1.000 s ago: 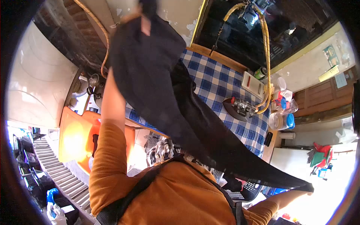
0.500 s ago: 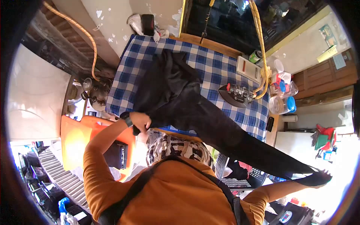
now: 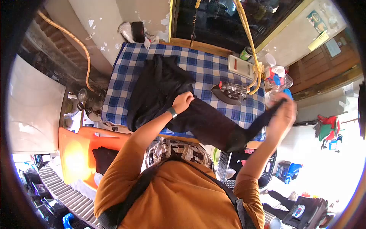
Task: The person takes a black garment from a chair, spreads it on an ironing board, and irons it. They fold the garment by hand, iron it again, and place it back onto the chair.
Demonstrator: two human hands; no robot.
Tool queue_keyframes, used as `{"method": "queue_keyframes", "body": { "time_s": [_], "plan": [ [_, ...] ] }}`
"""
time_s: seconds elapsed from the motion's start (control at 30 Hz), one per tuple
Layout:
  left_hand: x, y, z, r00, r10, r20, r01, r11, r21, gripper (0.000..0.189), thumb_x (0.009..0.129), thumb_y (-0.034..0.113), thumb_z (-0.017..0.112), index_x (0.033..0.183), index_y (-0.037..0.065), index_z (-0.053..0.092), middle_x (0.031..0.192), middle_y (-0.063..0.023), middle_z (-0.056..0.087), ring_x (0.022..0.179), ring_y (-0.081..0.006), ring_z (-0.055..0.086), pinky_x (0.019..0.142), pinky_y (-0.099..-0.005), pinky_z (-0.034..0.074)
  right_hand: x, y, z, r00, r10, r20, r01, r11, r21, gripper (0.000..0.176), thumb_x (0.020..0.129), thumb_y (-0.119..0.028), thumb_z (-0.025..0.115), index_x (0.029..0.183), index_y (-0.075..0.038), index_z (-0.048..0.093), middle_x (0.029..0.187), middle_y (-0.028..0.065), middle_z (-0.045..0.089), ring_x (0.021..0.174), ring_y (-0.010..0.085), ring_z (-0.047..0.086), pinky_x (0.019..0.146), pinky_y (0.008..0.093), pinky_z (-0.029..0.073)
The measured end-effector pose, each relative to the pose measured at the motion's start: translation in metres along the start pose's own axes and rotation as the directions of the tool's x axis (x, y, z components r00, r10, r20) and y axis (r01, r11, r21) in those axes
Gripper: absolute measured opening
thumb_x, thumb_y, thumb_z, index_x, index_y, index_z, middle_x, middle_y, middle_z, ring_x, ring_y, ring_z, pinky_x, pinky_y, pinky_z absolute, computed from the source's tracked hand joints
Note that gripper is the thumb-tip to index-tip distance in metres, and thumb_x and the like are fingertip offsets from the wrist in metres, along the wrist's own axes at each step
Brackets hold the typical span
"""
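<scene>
A black garment (image 3: 156,91) lies rumpled over the blue checked cloth on the table, one long narrow part stretching toward the right. My left hand (image 3: 183,102) is closed in a pinch on its upper edge, about mid-length. Off to the right, my right hand (image 3: 283,114) is raised beyond the table edge, fingers closed around the end of the long part, which folds upward to it. That hand is slightly blurred. Behind the garment, an iron (image 3: 228,94) rests on the cloth, touching neither hand.
The checked cloth (image 3: 119,91) covers the table. A yellow cord (image 3: 248,28) hangs down to the iron. Plastic containers (image 3: 280,78) and a white case (image 3: 240,66) stand at the right. An orange chair (image 3: 72,152) is at left, with a black basket (image 3: 268,168) low on the right.
My left hand has moved from the garment's near left edge to its middle. My right hand has risen from the lower right, lifting the garment's end. The view has shifted slightly.
</scene>
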State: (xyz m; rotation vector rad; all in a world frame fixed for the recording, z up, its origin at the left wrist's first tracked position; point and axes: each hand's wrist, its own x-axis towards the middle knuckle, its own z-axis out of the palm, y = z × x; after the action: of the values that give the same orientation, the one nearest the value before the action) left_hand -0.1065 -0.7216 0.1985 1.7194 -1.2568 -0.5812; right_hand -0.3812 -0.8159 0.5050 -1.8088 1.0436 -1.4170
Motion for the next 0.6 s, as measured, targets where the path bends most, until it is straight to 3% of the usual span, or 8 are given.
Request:
{"method": "queue_keyframes", "body": {
  "time_s": [0.03,0.1,0.2,0.23,0.3,0.4,0.47,0.6],
  "plan": [
    [0.003,0.017,-0.01,0.988,0.034,-0.153,-0.062,0.981,-0.182,0.02,0.092,0.03,0.059,0.092,0.01,0.056,0.07,-0.0005,0.048,0.062,-0.0179,0.051,0.06,-0.0323,0.042,-0.006,0.015,0.013,0.978,-0.087,0.19,0.049,0.979,0.196,0.018,0.093,-0.003,0.045,0.102,-0.001,0.061,0.09,0.0068,0.063,0.074,0.0132,0.059,0.068,0.0245,0.047],
    [0.006,0.04,-0.043,0.986,-0.166,0.025,0.148,0.789,-0.596,0.019,0.095,0.027,0.055,0.095,0.008,0.056,0.081,0.0048,0.051,0.075,-0.0067,0.049,0.068,-0.0222,0.039,-0.025,0.026,0.035,0.901,0.078,0.428,-0.14,0.983,0.116,0.018,0.091,-0.002,0.048,0.101,-0.002,0.063,0.091,0.0046,0.063,0.076,0.0091,0.058,0.069,0.0214,0.044],
    [-0.003,0.099,-0.085,0.972,-0.172,0.163,0.236,0.656,-0.716,0.019,0.098,0.026,0.051,0.098,0.008,0.054,0.08,0.0096,0.043,0.073,-0.0008,0.041,0.066,-0.0187,0.037,-0.051,0.042,0.08,0.745,0.036,0.666,-0.21,0.961,0.183,0.017,0.09,0.001,0.052,0.102,-0.001,0.065,0.088,0.0042,0.065,0.079,0.006,0.059,0.069,0.0193,0.044],
    [-0.007,0.112,-0.093,0.972,-0.173,0.158,0.234,0.658,-0.716,0.019,0.098,0.026,0.051,0.098,0.008,0.054,0.08,0.0096,0.043,0.073,-0.0008,0.041,0.066,-0.0187,0.037,-0.058,0.045,0.094,0.721,0.018,0.692,-0.217,0.955,0.201,0.016,0.091,0.001,0.052,0.101,0.001,0.064,0.088,0.005,0.065,0.082,0.008,0.061,0.072,0.0205,0.046],
    [-0.011,0.129,-0.101,0.972,-0.179,0.149,0.218,0.475,-0.853,0.017,0.098,0.026,0.05,0.096,0.01,0.054,0.077,0.0105,0.04,0.066,0.0008,0.036,0.059,-0.0156,0.032,-0.071,0.057,0.121,0.726,0.014,0.688,-0.229,0.948,0.222,0.015,0.09,0.001,0.054,0.099,-0.001,0.066,0.086,0.0066,0.065,0.08,0.0093,0.062,0.07,0.0223,0.047],
    [-0.014,0.127,-0.107,0.977,-0.18,0.115,0.197,0.555,-0.808,0.016,0.099,0.026,0.049,0.095,0.011,0.054,0.074,0.0118,0.036,0.06,0.0023,0.03,0.053,-0.015,0.026,-0.068,0.047,0.142,0.746,-0.074,0.662,-0.063,0.982,0.181,0.016,0.087,0.002,0.056,0.097,-0.003,0.067,0.083,0.0076,0.064,0.075,0.0122,0.062,0.067,0.0239,0.048],
    [-0.019,0.139,-0.114,0.976,-0.187,0.108,0.196,0.558,-0.806,0.016,0.099,0.026,0.049,0.095,0.012,0.054,0.073,0.0122,0.035,0.058,0.0022,0.028,0.051,-0.0155,0.024,-0.065,0.039,0.153,0.77,-0.257,0.584,0.122,0.958,0.26,0.016,0.084,0.003,0.06,0.096,-0.005,0.068,0.082,0.0079,0.062,0.071,0.0161,0.061,0.065,0.0257,0.048],
    [-0.024,0.145,-0.122,0.982,-0.157,0.106,0.181,0.622,-0.762,0.016,0.098,0.028,0.05,0.095,0.013,0.054,0.072,0.0121,0.034,0.058,0.0016,0.026,0.05,-0.0166,0.022,-0.064,0.032,0.163,0.748,-0.283,0.601,0.146,0.952,0.267,0.016,0.082,0.003,0.063,0.096,-0.005,0.068,0.083,0.0072,0.062,0.069,0.0168,0.06,0.065,0.0266,0.048]
  ]
}}
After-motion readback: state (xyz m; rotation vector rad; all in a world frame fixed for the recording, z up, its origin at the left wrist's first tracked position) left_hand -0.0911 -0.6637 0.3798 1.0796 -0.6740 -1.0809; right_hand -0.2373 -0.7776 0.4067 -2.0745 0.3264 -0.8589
